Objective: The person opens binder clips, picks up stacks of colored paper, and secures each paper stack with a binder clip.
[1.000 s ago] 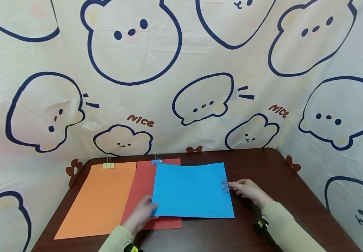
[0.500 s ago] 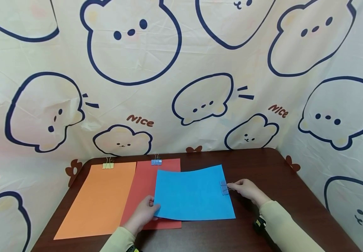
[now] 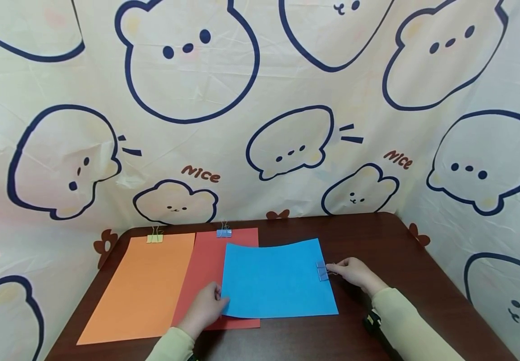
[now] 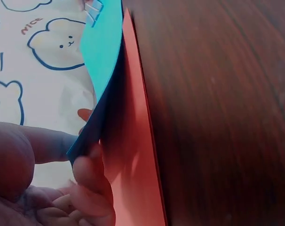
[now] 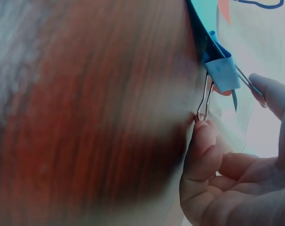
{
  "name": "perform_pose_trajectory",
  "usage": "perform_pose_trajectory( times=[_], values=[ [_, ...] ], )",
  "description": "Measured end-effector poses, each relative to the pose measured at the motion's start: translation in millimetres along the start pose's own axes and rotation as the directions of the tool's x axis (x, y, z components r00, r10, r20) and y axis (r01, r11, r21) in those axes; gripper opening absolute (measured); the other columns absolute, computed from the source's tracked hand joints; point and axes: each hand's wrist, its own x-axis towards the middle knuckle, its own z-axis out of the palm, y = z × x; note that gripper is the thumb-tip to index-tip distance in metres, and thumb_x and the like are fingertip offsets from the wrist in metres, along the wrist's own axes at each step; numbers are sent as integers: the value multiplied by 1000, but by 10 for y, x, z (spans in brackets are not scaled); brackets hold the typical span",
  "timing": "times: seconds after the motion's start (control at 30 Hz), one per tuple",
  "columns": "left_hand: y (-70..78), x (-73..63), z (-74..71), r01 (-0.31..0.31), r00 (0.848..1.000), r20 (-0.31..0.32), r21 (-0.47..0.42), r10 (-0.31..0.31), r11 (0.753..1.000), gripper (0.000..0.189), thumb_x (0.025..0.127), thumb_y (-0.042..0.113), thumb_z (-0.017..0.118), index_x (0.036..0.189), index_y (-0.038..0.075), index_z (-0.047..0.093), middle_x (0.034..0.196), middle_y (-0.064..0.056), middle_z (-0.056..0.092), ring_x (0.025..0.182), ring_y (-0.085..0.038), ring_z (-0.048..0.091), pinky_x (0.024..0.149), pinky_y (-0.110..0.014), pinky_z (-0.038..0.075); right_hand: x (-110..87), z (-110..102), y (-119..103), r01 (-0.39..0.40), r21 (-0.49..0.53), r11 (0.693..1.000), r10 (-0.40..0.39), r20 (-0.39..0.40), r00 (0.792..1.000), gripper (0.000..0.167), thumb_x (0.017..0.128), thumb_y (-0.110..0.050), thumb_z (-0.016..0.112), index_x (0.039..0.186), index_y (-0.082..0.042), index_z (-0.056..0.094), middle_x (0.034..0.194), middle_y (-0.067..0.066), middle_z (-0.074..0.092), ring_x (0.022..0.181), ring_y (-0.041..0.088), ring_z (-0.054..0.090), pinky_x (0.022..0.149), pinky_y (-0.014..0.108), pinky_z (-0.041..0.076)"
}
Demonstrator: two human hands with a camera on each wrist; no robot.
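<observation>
My left hand (image 3: 206, 307) pinches the left edge of a blue sheet of paper (image 3: 273, 281) between thumb and fingers. In the left wrist view that edge bends up, apart from the red paper (image 4: 135, 141) beneath. At the sheet's right edge sits a blue binder clip (image 5: 221, 73), gripping the paper. My right hand (image 3: 354, 273) holds the clip by its two wire handles, thumb on one and fingertips on the other, the handles spread apart. The blue sheet overlaps much of the red paper, hiding its middle.
Orange paper (image 3: 140, 291) lies at the left with a yellow binder clip (image 3: 155, 238) at its top edge. Another blue binder clip (image 3: 224, 233) holds the red paper's top. A dark wooden table (image 3: 309, 341) bears everything, with a printed cloth (image 3: 223, 145) behind.
The blue sheet has come slightly nearer and lower over the red paper, uncovering more of its top. Both hands keep their holds and have shifted only a little.
</observation>
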Motion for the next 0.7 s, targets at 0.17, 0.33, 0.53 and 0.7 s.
perform_pose_trajectory(
  times=[0.17,0.33,0.53,0.7],
  values=[
    [3,-5,-7,-7,1000,8,-59,7,998,20,96,5,68,96,-1,49,79,-9,50,64,-19,52,61,-33,44,-9,3,-11,-4,10,1000,4,-5,1000,55,97,-50,67,115,3,68,106,11,68,96,24,61,88,49,53],
    [-18,2,6,-4,1000,19,-149,7,989,18,98,1,64,97,-1,46,83,-11,48,67,-19,56,62,-33,50,-8,7,-8,-3,6,1000,3,-10,1000,54,97,-49,67,113,2,70,103,10,68,94,24,60,86,48,54],
    [-19,26,23,56,998,39,-217,-49,975,22,99,3,62,110,-3,45,93,-17,50,76,-23,49,66,-33,44,2,8,-5,-8,6,1000,8,-13,1000,54,98,-51,66,111,1,70,101,10,68,93,24,60,83,45,53],
    [1,32,46,97,995,64,-301,-81,949,29,100,1,58,121,-7,40,108,-26,53,90,-30,56,72,-37,52,16,9,13,-2,12,1000,2,-20,1000,63,98,-56,62,120,3,67,106,11,68,94,24,61,85,46,54]
  ],
)
